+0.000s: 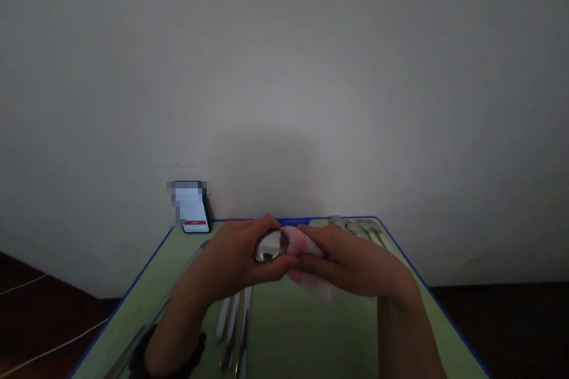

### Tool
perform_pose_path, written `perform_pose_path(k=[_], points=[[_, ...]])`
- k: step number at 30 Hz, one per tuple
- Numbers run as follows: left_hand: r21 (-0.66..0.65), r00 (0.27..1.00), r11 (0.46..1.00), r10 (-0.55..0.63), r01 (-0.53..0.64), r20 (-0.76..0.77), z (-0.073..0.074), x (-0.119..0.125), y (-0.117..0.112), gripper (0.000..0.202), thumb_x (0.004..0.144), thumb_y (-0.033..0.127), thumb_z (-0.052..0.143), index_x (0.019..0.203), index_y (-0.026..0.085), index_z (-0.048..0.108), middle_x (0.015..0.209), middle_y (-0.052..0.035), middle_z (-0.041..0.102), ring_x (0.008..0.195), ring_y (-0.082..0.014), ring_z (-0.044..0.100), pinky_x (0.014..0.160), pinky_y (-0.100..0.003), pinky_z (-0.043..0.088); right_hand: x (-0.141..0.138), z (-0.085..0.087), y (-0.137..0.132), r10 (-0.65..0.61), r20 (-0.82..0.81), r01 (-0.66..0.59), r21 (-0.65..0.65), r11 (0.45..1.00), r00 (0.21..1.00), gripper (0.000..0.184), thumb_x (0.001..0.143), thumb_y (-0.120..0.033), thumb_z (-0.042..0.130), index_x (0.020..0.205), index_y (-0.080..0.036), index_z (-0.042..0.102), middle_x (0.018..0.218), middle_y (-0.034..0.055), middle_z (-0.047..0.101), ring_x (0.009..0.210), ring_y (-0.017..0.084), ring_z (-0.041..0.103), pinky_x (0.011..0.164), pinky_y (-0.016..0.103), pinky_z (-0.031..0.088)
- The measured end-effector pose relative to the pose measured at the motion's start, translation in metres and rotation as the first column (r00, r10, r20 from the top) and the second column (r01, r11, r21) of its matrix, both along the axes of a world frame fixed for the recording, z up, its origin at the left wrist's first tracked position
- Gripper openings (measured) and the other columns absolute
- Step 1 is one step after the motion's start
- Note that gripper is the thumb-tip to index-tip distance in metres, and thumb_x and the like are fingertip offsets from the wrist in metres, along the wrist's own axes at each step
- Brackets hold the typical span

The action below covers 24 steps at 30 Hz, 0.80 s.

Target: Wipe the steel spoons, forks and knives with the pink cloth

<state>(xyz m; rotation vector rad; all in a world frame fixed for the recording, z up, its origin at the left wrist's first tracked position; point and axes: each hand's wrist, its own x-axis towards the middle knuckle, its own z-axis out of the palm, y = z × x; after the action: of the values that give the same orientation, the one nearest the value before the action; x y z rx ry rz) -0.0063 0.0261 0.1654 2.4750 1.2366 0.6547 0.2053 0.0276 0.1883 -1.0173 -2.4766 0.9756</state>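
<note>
My left hand point(237, 257) is closed around a shiny metal spoon point(268, 247), whose bowl shows between thumb and fingers. Against the spoon, my right hand point(344, 254) pinches a pink and white cloth point(299, 241). The cloth wraps part of the spoon beside the bowl, and a loose end hangs below my right fingers. Most of the spoon's handle is hidden by the cloth and my right hand. Both hands meet above the middle of the green table point(311, 337).
Several table knives point(232, 323) lie below my left hand. Spoons and forks point(367, 228) rest at the back right, partly behind my right hand. A phone point(195, 210) leans on the wall at the back left. A long metal strip point(149, 325) runs along the left.
</note>
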Motion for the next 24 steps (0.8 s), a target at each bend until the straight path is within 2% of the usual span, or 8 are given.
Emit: perform_pose_path(k=[8, 12, 15, 20, 24], points=[[-0.001, 0.999, 0.999, 0.039, -0.039, 0.013, -0.006, 0.006, 0.004, 0.024, 0.084, 0.043, 0.056, 0.084, 0.018, 0.058, 0.068, 0.0030, 0.060, 0.061, -0.0122, 0.055, 0.056, -0.021, 0.036, 0.000, -0.004, 0.004, -0.049, 0.058, 0.045, 0.065, 0.997, 0.997, 0.026, 0.093, -0.038, 0.048, 0.095, -0.017, 0.064, 0.081, 0.0021, 0.068, 0.066, 0.013, 0.056, 0.063, 0.024, 0.040], [0.009, 0.998, 0.998, 0.064, -0.065, 0.029, -0.006, 0.007, 0.004, 0.025, 0.084, 0.043, 0.058, 0.089, 0.019, 0.060, 0.070, 0.0026, 0.062, 0.063, -0.0127, 0.057, 0.057, -0.021, 0.037, -0.001, -0.005, 0.005, -0.039, 0.039, 0.035, 0.087, 0.996, 0.999, 0.021, 0.091, -0.032, 0.051, 0.095, -0.016, 0.064, 0.084, 0.0027, 0.069, 0.069, 0.013, 0.057, 0.065, 0.024, 0.040], [0.035, 0.996, 0.996, 0.082, -0.083, 0.040, -0.005, 0.005, 0.001, 0.026, 0.083, 0.044, 0.060, 0.090, 0.019, 0.061, 0.069, 0.0028, 0.063, 0.060, -0.0121, 0.056, 0.056, -0.021, 0.036, -0.003, -0.002, 0.004, -0.025, 0.026, 0.022, 0.094, 0.995, 0.999, 0.020, 0.091, -0.031, 0.051, 0.092, -0.016, 0.063, 0.077, 0.0009, 0.066, 0.064, 0.012, 0.054, 0.062, 0.023, 0.039], [0.209, 0.998, 0.977, 0.026, -0.038, 0.059, -0.001, 0.000, -0.002, 0.026, 0.083, 0.044, 0.060, 0.081, 0.018, 0.060, 0.060, 0.0044, 0.059, 0.052, -0.0090, 0.052, 0.052, -0.020, 0.033, -0.004, 0.002, 0.000, 0.007, -0.002, -0.006, 0.063, 0.998, 1.000, 0.026, 0.092, -0.038, 0.049, 0.095, -0.016, 0.063, 0.074, 0.0003, 0.064, 0.062, 0.012, 0.052, 0.060, 0.023, 0.039], [0.345, 0.996, 0.937, 0.026, -0.053, 0.083, -0.002, -0.006, 0.000, 0.031, 0.083, 0.047, 0.058, 0.078, 0.017, 0.060, 0.054, 0.0048, 0.057, 0.046, -0.0077, 0.047, 0.050, -0.020, 0.032, 0.003, -0.001, 0.001, -0.017, -0.012, 0.017, 0.016, 1.000, 1.000, 0.032, 0.093, -0.043, 0.047, 0.101, -0.017, 0.065, 0.081, 0.0014, 0.066, 0.068, 0.013, 0.055, 0.063, 0.023, 0.040]])
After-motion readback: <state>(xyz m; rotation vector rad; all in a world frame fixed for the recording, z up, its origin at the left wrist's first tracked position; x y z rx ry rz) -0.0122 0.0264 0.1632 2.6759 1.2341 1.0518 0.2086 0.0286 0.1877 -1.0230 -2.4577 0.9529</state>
